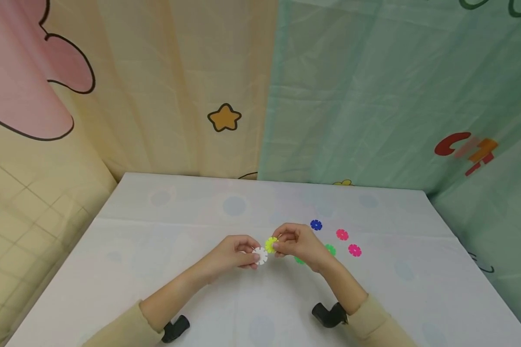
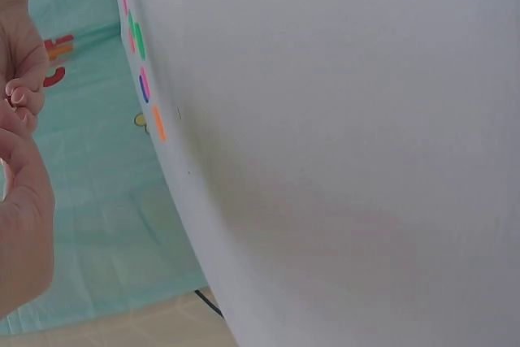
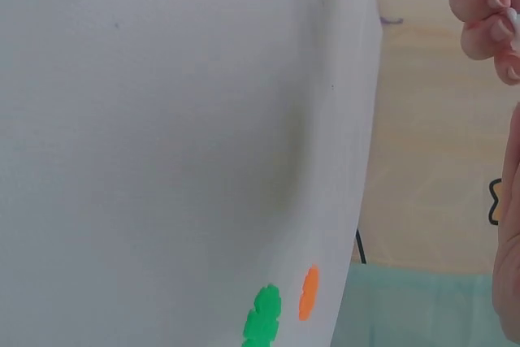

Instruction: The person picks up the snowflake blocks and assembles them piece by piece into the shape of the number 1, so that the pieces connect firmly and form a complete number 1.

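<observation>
My left hand (image 1: 233,253) pinches a white notched plastic disc (image 1: 262,256) between thumb and fingers. From the right, my right hand (image 1: 303,246) pinches a yellow notched disc (image 1: 270,244) by its edge. The two discs are held edge to edge above the table; whether they touch or interlock I cannot tell. Part of the left hand (image 2: 26,217) shows at the border of the left wrist view, its disc out of sight. In the right wrist view, a sliver of the white disc (image 3: 514,22) shows by the left fingers.
Loose discs lie beyond and beneath the right hand: blue (image 1: 316,225), two pink (image 1: 354,250), two green (image 1: 330,249). An orange disc (image 3: 309,292) shows only in the wrist views. The white-covered table (image 1: 156,289) ends at printed curtains (image 1: 351,96).
</observation>
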### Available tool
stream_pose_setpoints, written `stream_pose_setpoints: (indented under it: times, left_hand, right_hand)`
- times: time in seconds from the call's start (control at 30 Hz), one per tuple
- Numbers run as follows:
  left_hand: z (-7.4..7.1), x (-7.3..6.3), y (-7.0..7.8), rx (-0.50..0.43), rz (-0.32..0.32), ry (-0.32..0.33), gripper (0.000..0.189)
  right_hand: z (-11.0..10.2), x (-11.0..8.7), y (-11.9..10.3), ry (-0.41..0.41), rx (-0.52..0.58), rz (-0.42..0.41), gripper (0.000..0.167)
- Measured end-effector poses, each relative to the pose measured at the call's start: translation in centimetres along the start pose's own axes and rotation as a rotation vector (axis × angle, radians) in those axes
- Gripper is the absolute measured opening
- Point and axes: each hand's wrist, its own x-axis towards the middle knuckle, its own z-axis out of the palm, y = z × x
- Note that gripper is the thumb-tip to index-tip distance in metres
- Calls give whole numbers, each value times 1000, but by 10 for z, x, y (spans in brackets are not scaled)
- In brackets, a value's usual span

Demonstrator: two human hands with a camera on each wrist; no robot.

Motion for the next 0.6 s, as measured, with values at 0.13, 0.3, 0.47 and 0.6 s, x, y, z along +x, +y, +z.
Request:
stream_pose_setpoints:
  times: [0.13,0.3,0.47,0.6]
  left_hand:
    - [2,0,-2,-17,-7,1,25]
    - [5,-2,-1,-57,-28,6,27]
    - [8,-4,1,-167,-52,19,28]
    - [11,-6,1,-235,-56,31,29]
  right_hand:
    - [2,-2,0,-8,15,-11,18]
    - [5,-3,1,7,10,-31,17]
    - [7,-5,0,29,-2,-64,16]
    - [9,-7,0,34,-13,-126,13]
